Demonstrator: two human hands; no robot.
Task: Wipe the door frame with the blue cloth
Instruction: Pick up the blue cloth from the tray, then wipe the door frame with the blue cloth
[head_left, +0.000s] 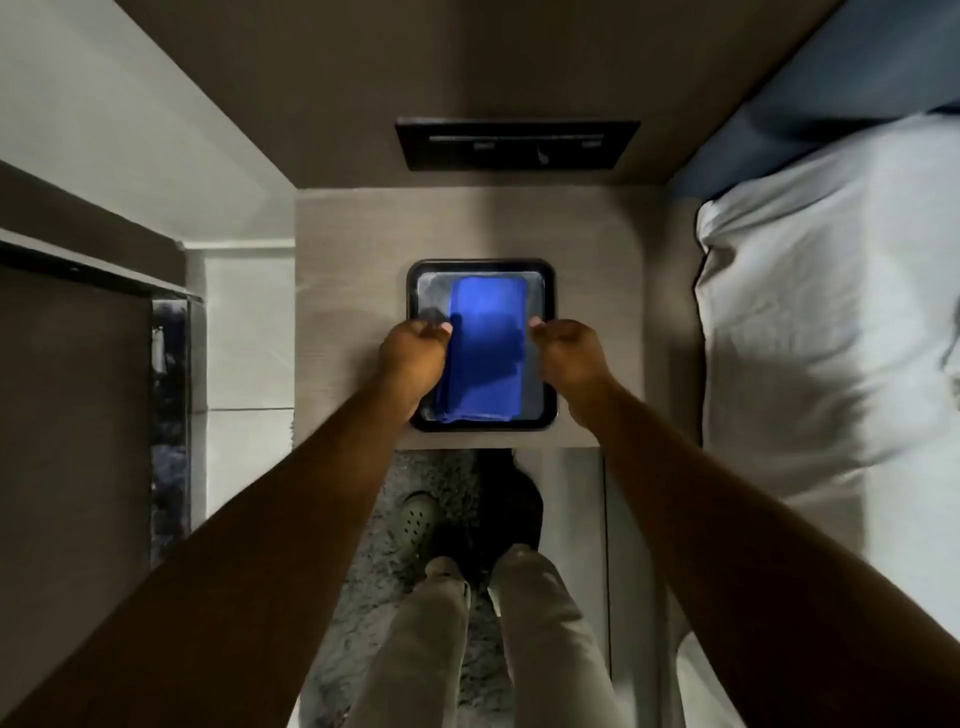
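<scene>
Our two bare forearms reach in from five and seven o'clock toward a black tray (549, 343) on a pale wooden bedside table (343, 291). Folded into a long rectangle, the blue cloth (485, 348) lies in the tray at the centre of our view. Our left hand (413, 358) curls its fingers onto the cloth's left edge, apparently pinching it. Our right hand (571, 356) is loosely closed at the right edge; we cannot tell whether it grips the cloth. A white pillow (826, 322) lies at three o'clock. Below, at six, our pale trousers (540, 639) stand over a grey rug (363, 587).
</scene>
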